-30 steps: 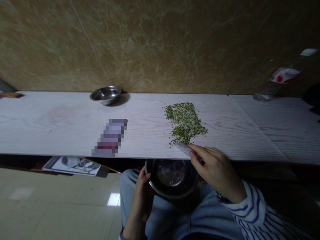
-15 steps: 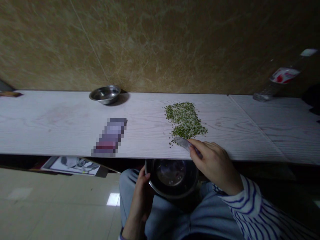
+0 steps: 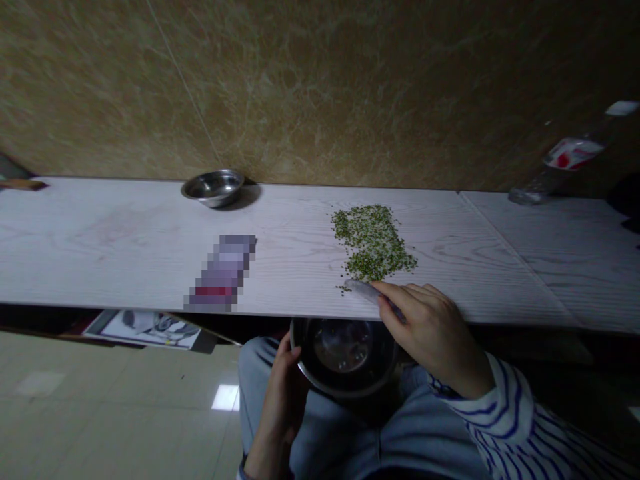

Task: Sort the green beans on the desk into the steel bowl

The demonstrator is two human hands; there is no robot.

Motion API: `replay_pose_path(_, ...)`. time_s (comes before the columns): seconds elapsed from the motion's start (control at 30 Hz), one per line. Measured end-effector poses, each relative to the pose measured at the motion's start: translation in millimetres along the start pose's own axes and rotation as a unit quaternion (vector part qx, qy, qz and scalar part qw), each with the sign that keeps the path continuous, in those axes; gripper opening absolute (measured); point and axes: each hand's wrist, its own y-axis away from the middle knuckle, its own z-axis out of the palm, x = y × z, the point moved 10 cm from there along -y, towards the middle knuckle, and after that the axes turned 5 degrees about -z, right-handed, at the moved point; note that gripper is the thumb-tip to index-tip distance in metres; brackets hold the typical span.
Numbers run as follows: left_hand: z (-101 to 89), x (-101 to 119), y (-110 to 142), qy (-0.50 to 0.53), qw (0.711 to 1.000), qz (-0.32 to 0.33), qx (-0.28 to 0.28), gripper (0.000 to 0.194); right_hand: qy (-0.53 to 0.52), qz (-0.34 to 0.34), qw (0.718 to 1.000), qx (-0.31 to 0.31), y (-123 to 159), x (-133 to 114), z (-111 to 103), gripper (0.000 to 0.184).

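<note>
My right hand is closed around a translucent, pale flat scraper-like piece, pinched between thumb and fingers. Its free end rests low over the shelf at the near edge of a patch of small green bean-like grains. A few stray grains lie just left of that end. Below the shelf's front edge, my left hand grips the left rim of a dark-inside metal bowl above my lap. The shelf edge hides the bowl's far side, and several shiny spots show at its bottom.
On the white wood-grain shelf, a small metal bowl stands by the wall. A blurred-out flat item lies in front of it. A clear plastic bottle stands at right, and a wooden piece lies far left.
The end of the scraper-like piece has dipped slightly and lies flatter near the front of the grains. My left hand keeps its hold on the bowl. The view has shifted a little.
</note>
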Motion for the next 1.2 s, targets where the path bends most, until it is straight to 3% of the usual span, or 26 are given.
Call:
replay_pose_path(0.7,-1.7,0.7,-0.3,-0.003,1.0,-0.004,0.012,0.047,-0.016,0.001,1.0,-0.002,3.9,-0.3,2.9,0.024)
replay_pose_path(1.2,8.7,5.1,3.9,-0.002,1.0,0.004,-0.001,0.044,-0.02,0.003,1.0,-0.01,2.7,-1.5,8.2,0.023)
